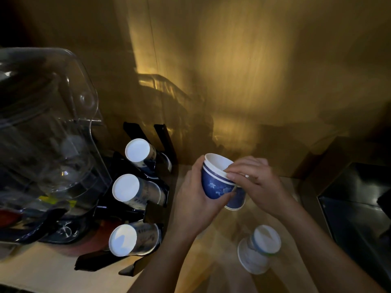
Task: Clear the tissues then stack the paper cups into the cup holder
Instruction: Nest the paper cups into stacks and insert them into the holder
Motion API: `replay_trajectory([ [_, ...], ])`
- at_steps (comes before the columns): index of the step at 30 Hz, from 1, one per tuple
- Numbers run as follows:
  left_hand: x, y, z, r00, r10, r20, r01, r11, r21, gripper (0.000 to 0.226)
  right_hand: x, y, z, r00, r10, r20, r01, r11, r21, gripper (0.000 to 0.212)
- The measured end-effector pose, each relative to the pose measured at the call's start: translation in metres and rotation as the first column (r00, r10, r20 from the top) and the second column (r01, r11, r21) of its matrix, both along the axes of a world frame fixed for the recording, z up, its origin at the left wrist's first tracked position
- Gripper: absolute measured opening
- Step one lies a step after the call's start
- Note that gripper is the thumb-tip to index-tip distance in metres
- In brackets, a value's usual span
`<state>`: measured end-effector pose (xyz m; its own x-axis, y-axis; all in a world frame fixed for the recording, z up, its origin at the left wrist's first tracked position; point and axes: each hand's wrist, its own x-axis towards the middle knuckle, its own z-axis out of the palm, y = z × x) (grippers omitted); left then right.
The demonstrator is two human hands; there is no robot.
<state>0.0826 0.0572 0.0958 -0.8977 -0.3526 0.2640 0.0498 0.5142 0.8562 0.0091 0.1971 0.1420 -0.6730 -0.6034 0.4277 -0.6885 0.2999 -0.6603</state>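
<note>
The left hand [191, 199] wraps around a blue cup [215, 185] from the left, fingers curled under its base and thumb up near the rim, so its grip is closed on the cup; the cup is tilted, mouth toward the upper left, and white rims of further cups nested inside show at its mouth; the right hand [254, 180] comes in from the right with its fingertips [229, 171] pinched on those white rims, its grip closed there; both hands are raised above the desk [190, 269], near its back wall; just behind the blue cup and partly hidden by the right hand is a second blue cup [238, 200], and whether either hand touches it cannot be told.

To the left stands a black holder [152, 210] with three slanted stacks of cups lying in it, their white bottoms facing the camera: the far stack [137, 150], the middle stack [127, 188], the near stack [123, 240]; on the desk to the right of the forearms, well apart from the holder, a pale cup [259, 249] stands upside down, blurred; a clear plastic cover [48, 115] fills the left edge; a dark sink [359, 212] lies at the right.
</note>
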Motion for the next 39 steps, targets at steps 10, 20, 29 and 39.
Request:
replay_trajectory([
  [10,0.007,-0.008,0.004,0.988,-0.135,0.070,0.114,0.963,0.243,0.067,-0.005,0.002,0.012,0.987,0.085,0.133,-0.082,0.996,-0.024,0.014],
  [20,0.012,-0.009,0.003,0.969,-0.223,0.108,0.182,0.935,0.303,0.068,-0.016,0.016,0.023,0.981,0.049,0.186,-0.009,0.978,-0.208,0.015],
  [29,0.011,-0.009,0.001,0.958,-0.239,0.161,0.180,0.932,0.316,0.071,-0.020,0.027,0.010,0.973,-0.101,-0.207,0.108,0.994,0.023,0.029],
  [39,0.003,-0.008,-0.010,0.912,-0.353,0.209,0.215,0.844,0.491,0.068,-0.018,0.022,-0.026,0.717,0.058,-0.695,0.393,0.790,0.471,0.102],
])
